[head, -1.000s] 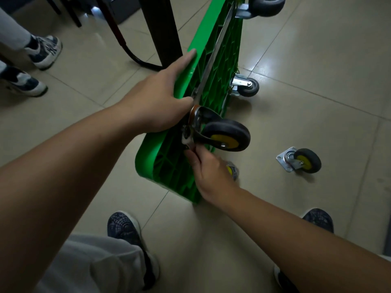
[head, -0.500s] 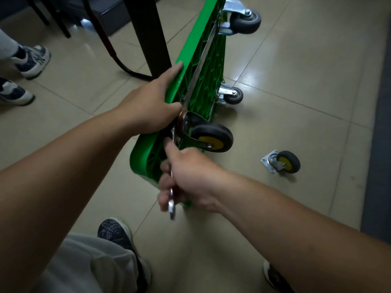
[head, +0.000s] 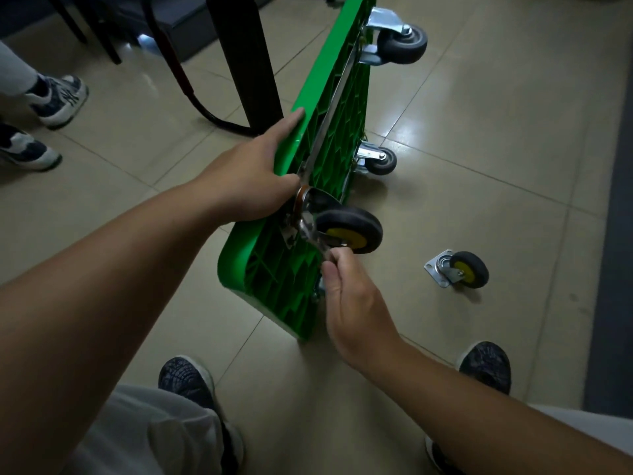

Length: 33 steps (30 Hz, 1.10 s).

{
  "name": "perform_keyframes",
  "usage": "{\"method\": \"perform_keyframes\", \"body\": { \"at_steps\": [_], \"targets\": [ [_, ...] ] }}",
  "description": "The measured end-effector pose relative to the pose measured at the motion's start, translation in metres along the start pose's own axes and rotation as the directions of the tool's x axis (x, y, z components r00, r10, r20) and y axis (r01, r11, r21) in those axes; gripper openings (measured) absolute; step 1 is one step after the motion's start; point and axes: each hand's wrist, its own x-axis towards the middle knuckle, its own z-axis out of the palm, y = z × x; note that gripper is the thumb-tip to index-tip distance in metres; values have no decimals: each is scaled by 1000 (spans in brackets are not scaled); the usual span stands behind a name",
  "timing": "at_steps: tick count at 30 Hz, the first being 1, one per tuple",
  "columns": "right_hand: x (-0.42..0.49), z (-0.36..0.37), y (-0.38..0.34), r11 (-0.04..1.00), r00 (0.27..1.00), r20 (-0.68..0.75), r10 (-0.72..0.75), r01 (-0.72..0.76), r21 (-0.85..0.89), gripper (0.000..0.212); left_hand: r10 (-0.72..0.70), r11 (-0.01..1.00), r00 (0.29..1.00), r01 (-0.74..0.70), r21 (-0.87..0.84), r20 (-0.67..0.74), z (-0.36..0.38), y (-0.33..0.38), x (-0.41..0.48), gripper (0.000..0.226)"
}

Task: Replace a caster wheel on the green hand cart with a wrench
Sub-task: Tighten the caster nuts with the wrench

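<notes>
Steadying the green cart (head: 270, 269), which stands on its long edge at the centre of the frame, the left hand (head: 251, 181) grips the upper rim, index finger stretched along it and thumb curled onto the ribbed underside. The right hand (head: 352, 303), at lower centre, pinches the handle of the wrench (head: 310, 231) between thumb and curled fingers. The wrench head sits at the mounting plate of the near wheel (head: 349, 229); the bolt itself is hidden. A loose wheel (head: 457, 269) lies on the floor tiles (head: 479, 132) at right centre, well apart from the cart. A grey wheel (head: 402, 42) is mounted at the top of the frame. Judged risks: the wrench may slip off the bolt, since the pinch looks light and sits far from the head. The cart, balanced on edge, may tip if the turning force overcomes the left hand's hold.
</notes>
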Motion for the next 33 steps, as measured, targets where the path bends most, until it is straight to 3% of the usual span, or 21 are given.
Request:
{"method": "perform_keyframes", "body": {
  "at_steps": [7,18,25,29,31,33],
  "targets": [
    [11,39,19,988,994,92,61,-74,136,11,-2,1000,1000,1,-11,-6,1,-1,2,88],
    [10,35,-2,935,964,251,86,-165,314,13,3,1000,1000,-2,26,-26,5,-3,2,87],
    [-1,8,-60,645,823,494,281,-543,537,30,-1,1000,1000,2,31,-23,3,-3,-2,85],
    [1,-15,-87,632,806,531,262,-559,536,32,5,1000,1000,-5,4,-26,4,-2,0,85],
    [2,-28,-102,561,780,567,264,-602,568,32,10,1000,1000,-10,-10,-28,3,-2,0,85],
    [-7,-29,-107,579,802,542,250,-573,581,34,10,1000,1000,-11,-28,-23,3,-2,1,85]
  ]
}}
